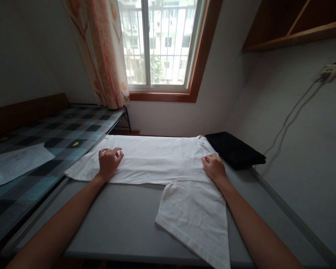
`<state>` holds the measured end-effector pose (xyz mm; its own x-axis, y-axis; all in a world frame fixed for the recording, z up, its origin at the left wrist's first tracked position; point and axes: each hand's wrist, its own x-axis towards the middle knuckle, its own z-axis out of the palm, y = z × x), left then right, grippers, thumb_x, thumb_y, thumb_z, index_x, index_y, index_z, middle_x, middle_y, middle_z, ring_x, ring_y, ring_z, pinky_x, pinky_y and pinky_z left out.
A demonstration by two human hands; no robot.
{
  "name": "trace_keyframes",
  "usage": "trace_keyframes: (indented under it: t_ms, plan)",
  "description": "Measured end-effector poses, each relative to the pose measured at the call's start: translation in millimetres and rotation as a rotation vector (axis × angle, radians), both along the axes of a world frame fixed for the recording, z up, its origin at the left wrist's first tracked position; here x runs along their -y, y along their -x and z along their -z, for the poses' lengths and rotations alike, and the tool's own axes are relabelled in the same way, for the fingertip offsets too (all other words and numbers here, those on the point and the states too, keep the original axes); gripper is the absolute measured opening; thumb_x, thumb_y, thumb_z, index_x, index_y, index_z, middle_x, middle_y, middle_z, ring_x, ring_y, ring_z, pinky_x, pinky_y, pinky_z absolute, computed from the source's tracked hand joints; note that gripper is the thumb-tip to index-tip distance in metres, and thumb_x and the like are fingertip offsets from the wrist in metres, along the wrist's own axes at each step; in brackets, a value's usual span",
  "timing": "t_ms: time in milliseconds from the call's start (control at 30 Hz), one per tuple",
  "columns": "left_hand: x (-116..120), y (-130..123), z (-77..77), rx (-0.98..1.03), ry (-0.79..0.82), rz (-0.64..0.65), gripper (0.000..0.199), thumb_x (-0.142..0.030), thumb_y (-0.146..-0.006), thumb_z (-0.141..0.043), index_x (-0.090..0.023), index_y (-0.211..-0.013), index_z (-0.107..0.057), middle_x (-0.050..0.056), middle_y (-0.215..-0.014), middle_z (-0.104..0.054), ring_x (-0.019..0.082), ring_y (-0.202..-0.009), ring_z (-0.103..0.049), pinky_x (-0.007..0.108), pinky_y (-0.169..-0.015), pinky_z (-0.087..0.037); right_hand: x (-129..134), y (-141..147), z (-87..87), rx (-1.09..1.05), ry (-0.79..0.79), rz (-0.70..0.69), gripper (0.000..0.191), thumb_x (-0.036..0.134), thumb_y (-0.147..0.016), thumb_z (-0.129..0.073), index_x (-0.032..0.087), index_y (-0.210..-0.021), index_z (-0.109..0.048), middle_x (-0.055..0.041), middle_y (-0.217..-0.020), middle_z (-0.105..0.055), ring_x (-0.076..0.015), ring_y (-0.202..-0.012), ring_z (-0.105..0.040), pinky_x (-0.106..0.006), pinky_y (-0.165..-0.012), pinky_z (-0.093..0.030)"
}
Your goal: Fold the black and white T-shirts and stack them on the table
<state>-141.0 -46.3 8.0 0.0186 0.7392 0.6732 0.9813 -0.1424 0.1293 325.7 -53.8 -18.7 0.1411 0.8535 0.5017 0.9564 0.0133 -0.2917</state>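
Left hand (109, 161): loosely curled over the white shirt (154, 147), a narrow gap between thumb and forefinger, no cloth seen between them.
Right hand (216, 168): fingers bent in close to the collar (202, 141); whether they pinch cloth, I cannot tell.
Shirt: flat on the grey table (120, 220), under and between both hands, long axis from 9 to 3 o'clock, hem toward 9, collar toward 3.
Sleeve (196, 220): spread toward the person; 7 o'clock from the right hand, the nearer one, and 4 o'clock from the left.
Black folded cloth (235, 149): 2 o'clock from the right hand, just beside the collar.
Papers (25, 160): 9 o'clock from the left hand, on the checked bed (58, 130).
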Motion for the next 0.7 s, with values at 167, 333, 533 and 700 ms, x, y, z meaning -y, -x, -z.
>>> trace_keyframes:
  t_ms: [167,333,533,700]
  plan:
    - [-2.1,0.9,2.0,-0.031,0.014,0.011,0.033,-0.033,-0.089,-0.045,-0.018,-0.091,-0.074,0.004,-0.063,-0.067,0.021,-0.069,-0.063,0.040,-0.099,-0.034,0.3,-0.2,-0.2,-0.001,0.008,-0.001,0.028,0.030,-0.087,-0.047,0.020,-0.079,-0.072,-0.0103,-0.095,-0.069,-0.0245,-0.086,-0.056,-0.036,-0.081,-0.042]
    - [-2.5,1.8,2.4,-0.055,0.025,0.004,0.032,-0.033,-0.089,-0.045,-0.019,-0.091,-0.074,0.003,-0.061,-0.066,0.020,-0.066,-0.063,0.039,-0.099,-0.034,1.0,0.4,-0.8,-0.004,0.009,0.000,0.029,0.030,-0.087,-0.046,0.019,-0.080,-0.072,-0.0108,-0.096,-0.069,-0.0252,-0.088,-0.056,-0.037,-0.083,-0.043]
    - [-2.6,2.3,3.4,-0.059,0.030,0.003,0.032,-0.034,-0.089,-0.045,-0.020,-0.092,-0.074,0.002,-0.061,-0.067,0.019,-0.065,-0.063,0.039,-0.099,-0.035,-0.1,-1.4,0.7,-0.045,-0.026,-0.035,0.030,0.028,-0.086,-0.045,0.019,-0.085,-0.073,-0.0114,-0.098,-0.071,-0.0259,-0.091,-0.059,-0.037,-0.085,-0.043]
    - [-2.7,1.5,3.3,-0.047,0.032,0.010,0.033,-0.032,-0.088,-0.044,-0.018,-0.092,-0.074,0.003,-0.061,-0.067,0.020,-0.065,-0.063,0.039,-0.100,-0.035,-2.2,-4.1,-0.4,-0.117,-0.074,-0.008,0.034,0.023,-0.084,-0.042,0.017,-0.097,-0.073,-0.0121,-0.099,-0.074,-0.0266,-0.090,-0.064,-0.038,-0.086,-0.044]
